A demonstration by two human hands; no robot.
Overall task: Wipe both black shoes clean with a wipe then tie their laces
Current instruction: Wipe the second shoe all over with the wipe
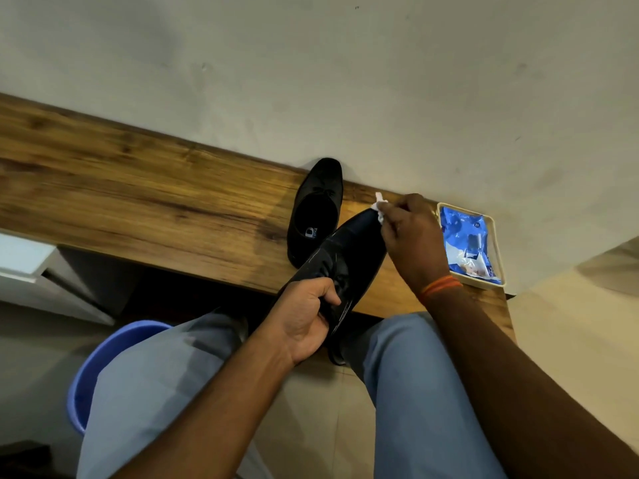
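Observation:
My left hand [306, 318] grips a black shoe [349, 250] at its heel end and holds it tilted, toe pointing up toward the wall, above the front edge of the wooden table [138, 195]. My right hand [411, 233] pinches a white wipe [379, 209] against the toe of that shoe. The second black shoe [316, 209] stands upright on the table just left of the held one, its opening facing me and its toe at the wall.
A cream tray [498, 250] holding a blue wipes packet [466, 243] sits at the table's right end by the wall. A blue bucket [100, 368] stands on the floor at my left knee. A white drawer unit [31, 264] is under the table's left side.

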